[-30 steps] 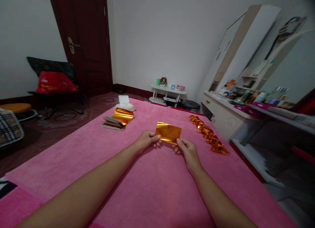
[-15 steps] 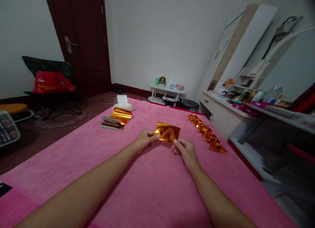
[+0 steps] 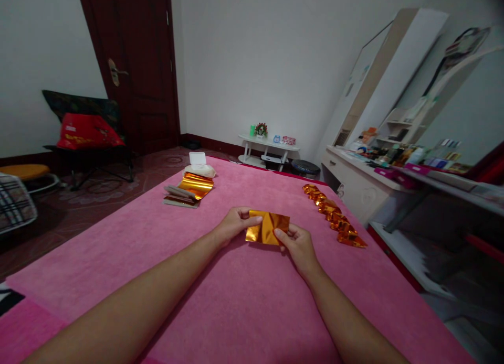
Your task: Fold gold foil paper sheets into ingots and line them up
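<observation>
A shiny gold foil sheet (image 3: pixel 266 231) is held between both hands, a little above the pink cloth (image 3: pixel 236 296). My left hand (image 3: pixel 235 225) pinches its left side, thumb on top. On the right side, my right hand (image 3: pixel 297 244) grips it with the thumb pressed on the face and fingers behind. Further left lies a stack of gold foil sheets (image 3: pixel 197 184) with greyish paper pieces (image 3: pixel 178 192) beside it. A row of folded gold foil pieces (image 3: pixel 334 215) runs along the right side of the cloth.
Behind the foil stack sits a white packet with its lid raised (image 3: pixel 197 158). A dressing table (image 3: pixel 350 167) crowded with bottles stands at the right. A low white side table (image 3: pixel 255 140) is by the far wall. At left, a folding chair holds a red bag (image 3: pixel 88 131).
The gold foil sheet has come slightly lower and tilted, its lower edge now toward me. Both thumbs have moved further onto its face.
</observation>
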{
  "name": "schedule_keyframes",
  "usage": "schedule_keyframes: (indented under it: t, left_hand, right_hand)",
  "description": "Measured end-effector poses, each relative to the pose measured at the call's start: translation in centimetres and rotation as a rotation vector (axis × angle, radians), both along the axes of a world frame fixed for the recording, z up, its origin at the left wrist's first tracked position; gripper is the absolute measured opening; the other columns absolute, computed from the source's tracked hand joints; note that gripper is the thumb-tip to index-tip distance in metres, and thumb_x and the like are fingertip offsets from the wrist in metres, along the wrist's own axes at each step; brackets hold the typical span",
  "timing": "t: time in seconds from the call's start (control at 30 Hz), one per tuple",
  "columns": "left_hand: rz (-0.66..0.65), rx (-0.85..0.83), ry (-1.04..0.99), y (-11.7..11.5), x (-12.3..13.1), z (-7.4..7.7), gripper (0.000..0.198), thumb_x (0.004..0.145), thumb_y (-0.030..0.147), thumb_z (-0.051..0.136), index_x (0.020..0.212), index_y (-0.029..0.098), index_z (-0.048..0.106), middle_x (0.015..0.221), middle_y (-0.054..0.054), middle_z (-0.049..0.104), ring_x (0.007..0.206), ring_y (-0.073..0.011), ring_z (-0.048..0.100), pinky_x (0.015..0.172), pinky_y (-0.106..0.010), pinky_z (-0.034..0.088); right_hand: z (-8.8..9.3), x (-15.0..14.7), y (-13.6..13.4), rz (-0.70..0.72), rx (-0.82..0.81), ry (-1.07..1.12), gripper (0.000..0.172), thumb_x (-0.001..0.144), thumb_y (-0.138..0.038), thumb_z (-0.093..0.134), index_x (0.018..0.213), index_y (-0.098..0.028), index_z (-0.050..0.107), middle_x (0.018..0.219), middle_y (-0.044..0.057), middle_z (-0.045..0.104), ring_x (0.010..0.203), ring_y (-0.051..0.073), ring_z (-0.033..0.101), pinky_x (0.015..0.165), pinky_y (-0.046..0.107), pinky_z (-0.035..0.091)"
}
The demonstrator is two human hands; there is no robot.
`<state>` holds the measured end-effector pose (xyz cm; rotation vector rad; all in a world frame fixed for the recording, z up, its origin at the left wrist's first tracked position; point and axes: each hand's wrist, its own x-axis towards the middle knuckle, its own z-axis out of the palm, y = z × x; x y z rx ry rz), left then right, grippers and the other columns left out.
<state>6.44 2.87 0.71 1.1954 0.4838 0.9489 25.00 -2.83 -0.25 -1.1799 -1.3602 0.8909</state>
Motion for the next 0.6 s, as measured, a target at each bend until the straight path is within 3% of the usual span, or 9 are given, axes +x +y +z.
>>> schedule_keyframes:
  t: [0.17, 0.33, 0.5, 0.6]
  left_hand:
    - [0.231, 0.097, 0.088, 0.2, 0.5, -0.4, 0.031, 0.062, 0.035, 0.079, 0.075, 0.009, 0.069, 0.07, -0.005, 0.069, 0.059, -0.0134, 0.061, 0.058, -0.023, 0.046]
    - [0.212, 0.165, 0.153, -0.1, 0.6, -0.1, 0.027, 0.063, 0.034, 0.077, 0.071, 0.01, 0.067, 0.064, -0.003, 0.065, 0.055, -0.0117, 0.057, 0.054, -0.021, 0.043]
    - [0.19, 0.275, 0.309, 0.1, 0.3, 0.6, 0.026, 0.063, 0.035, 0.074, 0.071, 0.011, 0.066, 0.062, -0.002, 0.062, 0.054, -0.0115, 0.053, 0.053, -0.021, 0.04]
    - [0.269, 0.514, 0.514, -0.2, 0.3, 1.3, 0.026, 0.07, 0.04, 0.07, 0.074, 0.014, 0.07, 0.065, -0.004, 0.065, 0.057, -0.0133, 0.054, 0.055, -0.022, 0.036]
  right_hand:
    - [0.5, -0.3, -0.3, 0.014, 0.003, 0.029, 0.026, 0.074, -0.039, 0.068, 0.081, -0.014, 0.068, 0.057, -0.001, 0.061, 0.042, 0.009, 0.047, 0.039, 0.02, 0.036]
    - [0.5, -0.3, -0.3, 0.011, 0.037, 0.112, 0.031, 0.075, -0.041, 0.067, 0.092, -0.016, 0.07, 0.081, 0.005, 0.071, 0.07, 0.019, 0.065, 0.065, 0.029, 0.051]
    - [-0.2, -0.1, -0.1, 0.007, 0.022, 0.068, 0.032, 0.075, -0.043, 0.066, 0.089, -0.014, 0.071, 0.076, 0.006, 0.07, 0.069, 0.021, 0.065, 0.062, 0.03, 0.051]
    - [-0.3, -0.4, -0.3, 0.022, 0.022, 0.007, 0.028, 0.075, -0.04, 0.066, 0.084, -0.014, 0.071, 0.072, 0.004, 0.069, 0.065, 0.019, 0.063, 0.06, 0.028, 0.05]
